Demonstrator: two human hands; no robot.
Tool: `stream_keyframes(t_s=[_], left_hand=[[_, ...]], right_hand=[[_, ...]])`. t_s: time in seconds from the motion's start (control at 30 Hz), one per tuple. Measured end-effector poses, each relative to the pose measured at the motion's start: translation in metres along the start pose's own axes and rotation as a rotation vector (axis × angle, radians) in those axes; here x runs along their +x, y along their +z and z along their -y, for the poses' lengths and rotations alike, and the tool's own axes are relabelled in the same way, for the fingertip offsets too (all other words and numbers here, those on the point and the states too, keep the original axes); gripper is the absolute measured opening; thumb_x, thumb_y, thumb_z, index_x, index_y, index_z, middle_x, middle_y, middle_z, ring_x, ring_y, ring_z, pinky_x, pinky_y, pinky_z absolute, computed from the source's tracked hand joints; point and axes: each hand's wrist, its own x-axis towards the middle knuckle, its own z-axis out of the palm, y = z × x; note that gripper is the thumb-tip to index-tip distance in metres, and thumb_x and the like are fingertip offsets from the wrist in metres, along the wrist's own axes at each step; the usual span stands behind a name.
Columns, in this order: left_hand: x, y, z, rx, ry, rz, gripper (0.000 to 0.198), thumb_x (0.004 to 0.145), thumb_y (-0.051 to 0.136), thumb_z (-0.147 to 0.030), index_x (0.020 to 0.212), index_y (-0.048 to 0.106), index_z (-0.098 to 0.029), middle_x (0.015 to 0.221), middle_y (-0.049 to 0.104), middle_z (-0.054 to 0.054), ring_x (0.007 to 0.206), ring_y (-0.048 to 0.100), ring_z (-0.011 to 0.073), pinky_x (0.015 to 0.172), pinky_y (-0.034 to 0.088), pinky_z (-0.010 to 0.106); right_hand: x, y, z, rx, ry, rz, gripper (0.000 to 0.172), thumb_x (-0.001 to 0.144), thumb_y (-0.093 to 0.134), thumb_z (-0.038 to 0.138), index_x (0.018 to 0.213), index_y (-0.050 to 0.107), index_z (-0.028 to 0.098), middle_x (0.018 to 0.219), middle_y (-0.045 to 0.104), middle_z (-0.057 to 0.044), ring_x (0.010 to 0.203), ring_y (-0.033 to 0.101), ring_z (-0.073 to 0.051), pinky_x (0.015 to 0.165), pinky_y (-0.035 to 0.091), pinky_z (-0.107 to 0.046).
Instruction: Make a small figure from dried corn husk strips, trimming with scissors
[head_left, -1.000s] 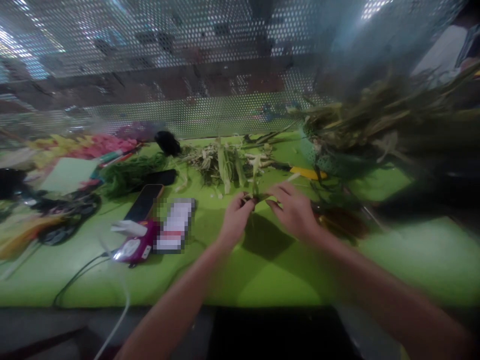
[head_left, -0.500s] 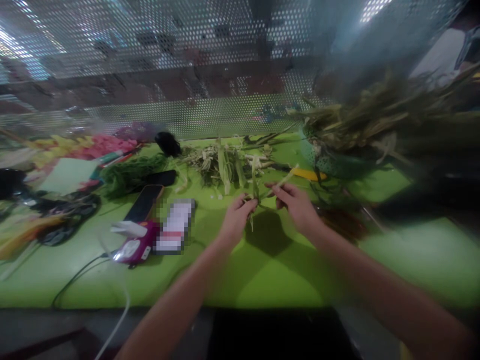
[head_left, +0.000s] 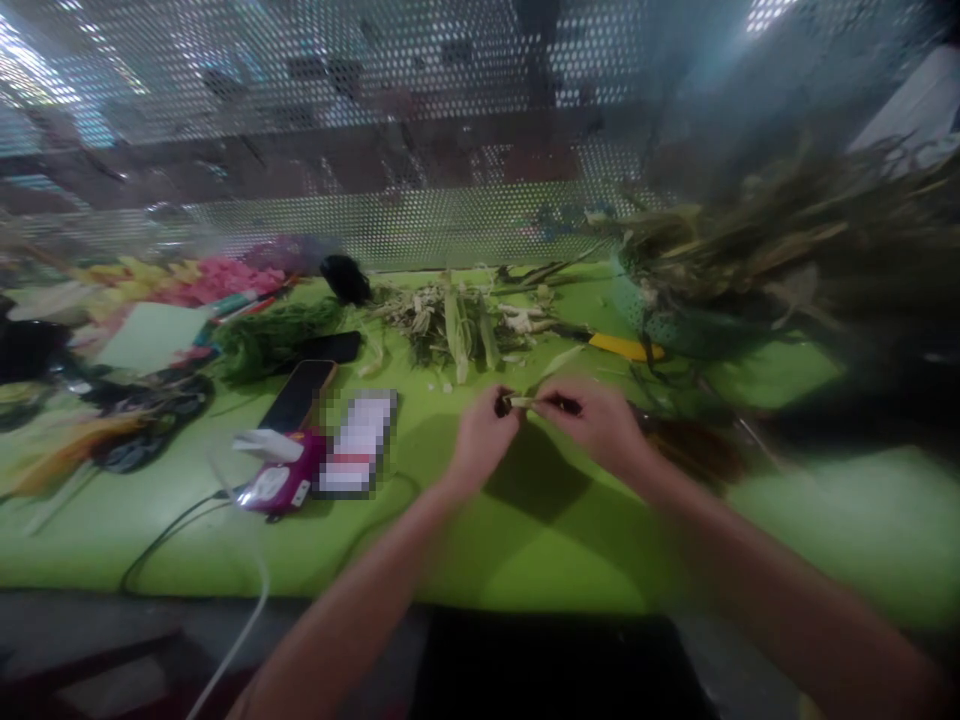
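Over the green table (head_left: 465, 560), my left hand (head_left: 486, 432) and my right hand (head_left: 598, 420) meet, fingertips almost touching. Both pinch a pale, dried husk strip (head_left: 559, 362) that looks like corn husk; its free end sticks up past my right fingers. The part between my fingers is small and mostly hidden. Just beyond my hands lies a heap of dried husk pieces (head_left: 424, 320), with a wider husk strip (head_left: 456, 330) standing out on top. A yellow-handled tool (head_left: 626, 346), perhaps a knife or cutter, rests beyond my right hand.
A green perforated basket (head_left: 637, 305) overflows with dried husks at right. At left are a lit phone (head_left: 356, 445), a dark phone (head_left: 300, 395), a magenta tissue pack (head_left: 281, 480), green netting (head_left: 274, 335) and pink and yellow material (head_left: 225, 280). A perforated metal screen (head_left: 450, 210) stands behind.
My hands have come together; my right hand has moved in toward my left. The upright strip near my left hand no longer shows standing. The view has shifted slightly.
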Motion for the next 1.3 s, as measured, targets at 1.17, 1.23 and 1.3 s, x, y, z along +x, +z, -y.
stream_keyframes(t_s=[1.17,1.23,1.3], left_hand=[[-0.013,0.0,-0.008,0.031,0.246,0.059,0.007,0.077,0.057,-0.013,0.081,0.06,-0.018,0.073,0.062,0.0,0.065,0.05,0.0121,0.06,0.034,0.025],[-0.013,0.0,-0.008,0.002,0.236,0.071,0.005,0.078,0.057,-0.014,0.081,0.06,-0.018,0.074,0.062,0.0,0.065,0.051,0.0121,0.061,0.034,0.025],[-0.013,0.0,-0.008,-0.027,0.222,0.073,0.004,0.078,0.059,-0.015,0.081,0.061,-0.018,0.074,0.062,0.0,0.065,0.051,0.0122,0.06,0.034,0.025]], right_hand=[[-0.004,0.005,0.009,-0.152,-0.007,-0.005,0.01,0.09,0.06,0.018,0.098,0.065,0.021,0.092,0.073,-0.004,0.078,0.065,-0.017,0.069,0.044,-0.028],[-0.005,0.006,0.008,-0.247,-0.033,-0.005,0.011,0.09,0.059,0.018,0.098,0.066,0.02,0.091,0.073,-0.006,0.076,0.064,-0.018,0.066,0.041,-0.028],[-0.006,0.006,0.007,-0.323,-0.071,-0.005,0.01,0.091,0.058,0.019,0.094,0.068,0.02,0.088,0.073,-0.006,0.074,0.062,-0.018,0.064,0.039,-0.029]])
